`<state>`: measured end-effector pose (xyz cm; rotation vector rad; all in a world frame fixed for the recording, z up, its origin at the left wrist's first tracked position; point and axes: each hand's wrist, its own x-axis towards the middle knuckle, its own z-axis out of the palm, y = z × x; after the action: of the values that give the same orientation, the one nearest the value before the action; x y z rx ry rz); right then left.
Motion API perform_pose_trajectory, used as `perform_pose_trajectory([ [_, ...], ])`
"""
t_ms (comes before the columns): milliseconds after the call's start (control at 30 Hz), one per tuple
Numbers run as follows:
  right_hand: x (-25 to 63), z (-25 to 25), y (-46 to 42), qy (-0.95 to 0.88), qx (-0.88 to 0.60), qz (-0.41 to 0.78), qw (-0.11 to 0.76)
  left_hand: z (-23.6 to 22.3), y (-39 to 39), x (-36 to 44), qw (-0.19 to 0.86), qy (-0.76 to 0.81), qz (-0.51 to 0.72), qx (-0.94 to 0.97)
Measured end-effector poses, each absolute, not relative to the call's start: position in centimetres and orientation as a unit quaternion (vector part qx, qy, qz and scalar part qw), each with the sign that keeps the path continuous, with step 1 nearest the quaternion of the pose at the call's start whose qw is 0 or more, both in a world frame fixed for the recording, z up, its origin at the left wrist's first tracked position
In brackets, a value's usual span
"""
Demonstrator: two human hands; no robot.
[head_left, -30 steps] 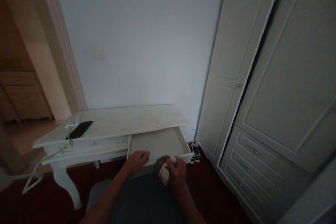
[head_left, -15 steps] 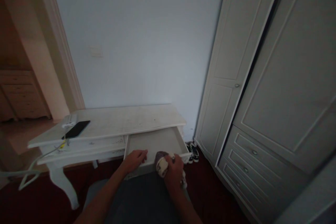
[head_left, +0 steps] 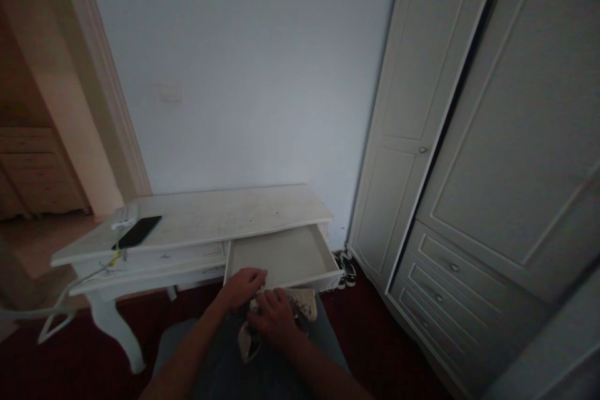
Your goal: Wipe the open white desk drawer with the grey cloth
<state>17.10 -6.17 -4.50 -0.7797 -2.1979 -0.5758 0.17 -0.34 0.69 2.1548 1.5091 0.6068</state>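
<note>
We count one pulled-out white wooden drawer [head_left: 285, 256], one crumpled cream-and-brown cloth [head_left: 305, 301] just before its front edge, one flat black phone [head_left: 138, 232] left of it, and at least two black-and-white shoes [head_left: 347, 272] right of it. Our right hand [head_left: 275, 314] has its fingers clamped on the cloth; our left hand [head_left: 241, 287] curls at the drawer's front, its grip unclear to us.

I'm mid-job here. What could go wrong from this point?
The cloth under the right hand has loose ends that might snag on the open drawer. The left hand is at the drawer's front edge and could get pinched if it shut. The cable hanging off the table might catch.
</note>
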Motion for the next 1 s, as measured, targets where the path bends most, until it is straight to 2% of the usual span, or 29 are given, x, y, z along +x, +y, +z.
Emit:
perform_pose_trajectory([
  [233, 22.0, -4.7, -5.5, -0.79, -0.423, -0.213, 0.389, 0.6, -0.7, 0.1, 0.149, 0.57, 0.158, 0.793],
  [500, 31.0, -10.1, -4.1, -0.686, -0.543, -0.185, 0.447, 0.6, -0.5, 0.1, 0.147, 0.571, 0.155, 0.793],
  [667, 27.4, -8.1, -3.9, -0.655, -0.544, -0.169, 0.496, 0.9, -0.4, 0.1, 0.193, 0.564, 0.187, 0.781],
  [800, 21.3, -4.1, -4.5, -0.726, -0.514, -0.101, 0.446, 1.5, -0.7, 0.0, 0.254, 0.555, 0.237, 0.756],
  [1000, 16.2, -4.2, -4.9, -0.795, -0.408, -0.179, 0.413, 1.8, -0.9, 0.0, 0.277, 0.539, 0.288, 0.741],
])
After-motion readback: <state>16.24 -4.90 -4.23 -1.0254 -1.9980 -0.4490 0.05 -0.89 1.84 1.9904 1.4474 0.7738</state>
